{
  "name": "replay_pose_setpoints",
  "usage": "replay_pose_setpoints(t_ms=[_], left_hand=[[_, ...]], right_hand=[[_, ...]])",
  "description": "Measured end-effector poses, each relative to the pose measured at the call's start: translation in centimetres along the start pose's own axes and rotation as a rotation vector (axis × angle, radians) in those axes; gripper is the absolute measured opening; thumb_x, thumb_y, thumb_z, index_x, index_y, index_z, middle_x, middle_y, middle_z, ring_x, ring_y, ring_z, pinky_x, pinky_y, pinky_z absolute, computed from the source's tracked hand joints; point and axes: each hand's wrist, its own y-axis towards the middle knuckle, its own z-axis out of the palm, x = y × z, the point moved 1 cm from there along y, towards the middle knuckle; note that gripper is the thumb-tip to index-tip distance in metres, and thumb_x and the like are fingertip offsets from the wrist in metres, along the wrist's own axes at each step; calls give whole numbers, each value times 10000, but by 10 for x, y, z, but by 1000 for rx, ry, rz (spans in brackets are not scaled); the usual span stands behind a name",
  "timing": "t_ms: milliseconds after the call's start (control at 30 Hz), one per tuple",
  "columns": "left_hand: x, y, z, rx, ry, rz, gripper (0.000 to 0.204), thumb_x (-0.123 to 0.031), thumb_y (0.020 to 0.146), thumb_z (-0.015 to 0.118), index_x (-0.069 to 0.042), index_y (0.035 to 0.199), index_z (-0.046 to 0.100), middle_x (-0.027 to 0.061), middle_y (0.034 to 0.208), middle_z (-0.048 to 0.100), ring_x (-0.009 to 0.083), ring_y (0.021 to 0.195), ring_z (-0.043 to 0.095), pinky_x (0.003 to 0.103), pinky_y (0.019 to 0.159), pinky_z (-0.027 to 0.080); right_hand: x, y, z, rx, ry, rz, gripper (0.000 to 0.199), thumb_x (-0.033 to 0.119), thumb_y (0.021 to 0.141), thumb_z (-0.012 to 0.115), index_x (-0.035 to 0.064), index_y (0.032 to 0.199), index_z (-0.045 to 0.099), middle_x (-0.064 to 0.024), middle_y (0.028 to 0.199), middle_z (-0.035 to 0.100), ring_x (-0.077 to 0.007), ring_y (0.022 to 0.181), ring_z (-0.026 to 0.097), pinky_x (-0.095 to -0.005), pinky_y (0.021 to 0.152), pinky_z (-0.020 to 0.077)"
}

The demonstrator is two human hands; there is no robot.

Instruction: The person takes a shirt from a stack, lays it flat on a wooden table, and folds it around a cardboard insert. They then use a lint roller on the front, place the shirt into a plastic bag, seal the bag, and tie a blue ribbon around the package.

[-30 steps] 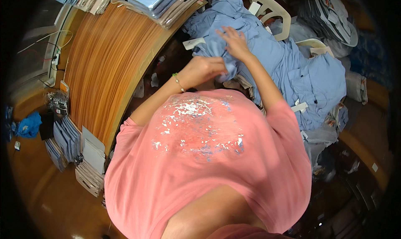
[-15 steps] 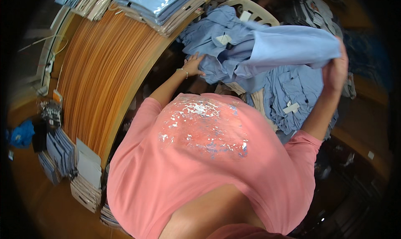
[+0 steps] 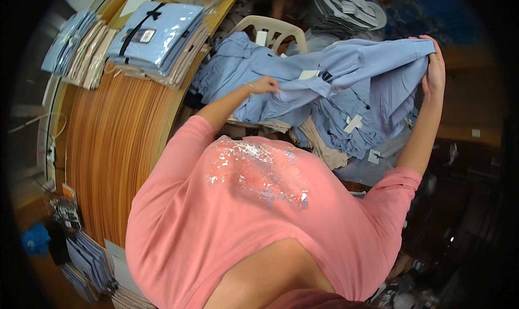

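A light blue shirt (image 3: 354, 60) is stretched sideways between my two hands, above a heap of similar garments. At its right end my right hand (image 3: 434, 74) grips the cloth, arm raised and extended. Closer to the middle, the fingers of my left hand (image 3: 263, 85) pinch the shirt's edge. A white tag (image 3: 309, 74) and a small dark neck label (image 3: 326, 76) show on the shirt between the hands. More crumpled blue shirts (image 3: 232, 60) lie to the left, and a tagged blue shirt (image 3: 346, 122) lies under the held one.
A beige plastic chair (image 3: 273, 23) stands behind the heap. Beige cloth (image 3: 320, 147) pokes out below it. On the left, a wood-grain table (image 3: 108, 147) carries bagged folded blue shirts (image 3: 162, 28). A stack of grey and white garments (image 3: 346, 6) sits at the back.
My left hand has gone from lying spread on the cloth to pinching the shirt. The shirt is now drawn out further, its tag and label turned up. The view has shifted.
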Motion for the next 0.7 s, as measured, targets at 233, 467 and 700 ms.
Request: replay_pose_setpoints(t_ms=[233,467,700], left_hand=[[-337,20,-201,-1292,623,940,316,-184,887,510,-42,1168,505,273,1153,524,296,1095,518,341,961,358],[-147,-10,-116,-703,507,216,374,-339,846,497,6,791,632,99,725,628,225,672,579,358,663,457],[8,-258,2,-98,343,-349,173,-182,785,571,-34,869,603,30,791,571,144,798,536,290,728,423]], right_hand=[[30,53,-214,-593,-10,-367,187,-1,851,468,-76,984,576,-168,956,608,-250,845,598,-340,740,505],[-205,-69,-45,-236,-1177,-310,275,74,823,516,-23,1078,552,-138,998,593,-218,862,568,-315,706,483],[-397,-282,57,1077,-658,1057,363,228,802,555,114,1146,588,-43,1000,607,-177,826,532,-330,656,450]])
